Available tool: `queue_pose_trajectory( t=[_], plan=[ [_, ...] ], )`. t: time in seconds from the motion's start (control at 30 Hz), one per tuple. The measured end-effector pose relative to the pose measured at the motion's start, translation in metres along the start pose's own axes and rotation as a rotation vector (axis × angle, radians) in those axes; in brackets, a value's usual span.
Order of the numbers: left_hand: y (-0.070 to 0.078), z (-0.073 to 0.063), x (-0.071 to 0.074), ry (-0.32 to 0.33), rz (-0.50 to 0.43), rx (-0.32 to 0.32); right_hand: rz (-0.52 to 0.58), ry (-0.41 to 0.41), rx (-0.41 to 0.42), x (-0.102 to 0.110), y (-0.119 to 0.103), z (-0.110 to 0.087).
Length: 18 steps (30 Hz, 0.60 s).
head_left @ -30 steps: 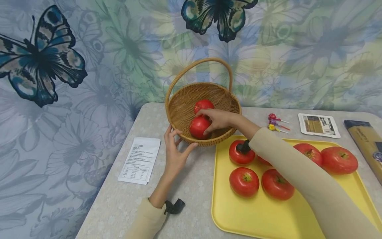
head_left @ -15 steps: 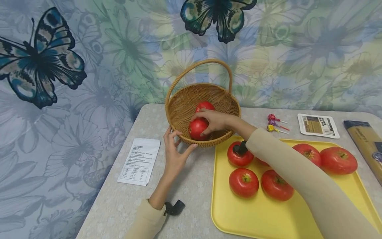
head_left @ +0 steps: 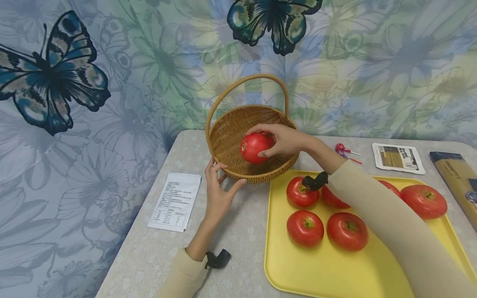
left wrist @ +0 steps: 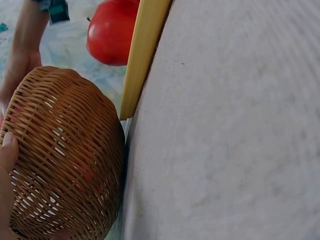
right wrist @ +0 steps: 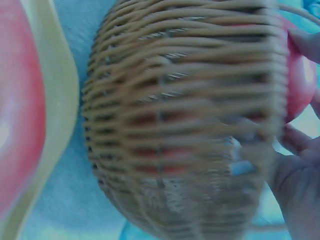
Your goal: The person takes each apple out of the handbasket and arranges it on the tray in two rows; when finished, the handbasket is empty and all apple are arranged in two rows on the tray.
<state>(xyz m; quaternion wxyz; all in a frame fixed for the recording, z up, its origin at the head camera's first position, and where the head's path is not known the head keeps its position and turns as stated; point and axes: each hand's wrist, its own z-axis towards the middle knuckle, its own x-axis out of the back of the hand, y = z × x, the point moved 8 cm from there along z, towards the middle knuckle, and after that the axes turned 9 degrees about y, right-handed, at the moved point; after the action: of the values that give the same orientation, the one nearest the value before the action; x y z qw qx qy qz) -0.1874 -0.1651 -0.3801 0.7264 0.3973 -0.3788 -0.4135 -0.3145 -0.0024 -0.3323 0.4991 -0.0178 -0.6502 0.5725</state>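
Observation:
A brown wicker basket (head_left: 228,134) with an arched handle stands at the back of the table. My left hand (head_left: 218,196) holds its front rim, thumb and fingers spread along the left front; in the left wrist view the thumb lies at the rim of the basket (left wrist: 70,145). My right hand (head_left: 285,140) grips a red apple (head_left: 252,148) over the basket's opening, fingers over its top and thumb below. Another bit of red shows behind those fingers, mostly hidden. Through the weave in the right wrist view, red shows low inside the basket (right wrist: 175,110).
A yellow tray (head_left: 298,273) with several red apples (head_left: 347,231) lies right of the basket, under my right forearm. Lollipops (head_left: 343,149), a white-edged packet (head_left: 398,158) and a brown pack (head_left: 456,178) lie at the back right. A white printed packet (head_left: 175,201) lies left.
My right hand has raised the apple and shifted it right and back within the basket's opening, covering most of the other red fruit. My left hand stays on the rim.

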Motion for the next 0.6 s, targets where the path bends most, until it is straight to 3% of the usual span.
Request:
queue_pose_trajectory(
  t=[0.2, 0.37, 0.6],
  plan=[
    [0.001, 0.000, -0.003, -0.010, 0.002, 0.002, 0.025, 0.078, 0.065, 0.035, -0.015, -0.043],
    [0.001, -0.001, -0.001, -0.002, 0.003, -0.003, 0.026, 0.114, 0.039, 0.052, -0.019, -0.088],
    [0.002, -0.002, -0.001, 0.001, -0.002, 0.003, -0.101, 0.207, 0.017, 0.063, -0.019, -0.147]
  ],
)
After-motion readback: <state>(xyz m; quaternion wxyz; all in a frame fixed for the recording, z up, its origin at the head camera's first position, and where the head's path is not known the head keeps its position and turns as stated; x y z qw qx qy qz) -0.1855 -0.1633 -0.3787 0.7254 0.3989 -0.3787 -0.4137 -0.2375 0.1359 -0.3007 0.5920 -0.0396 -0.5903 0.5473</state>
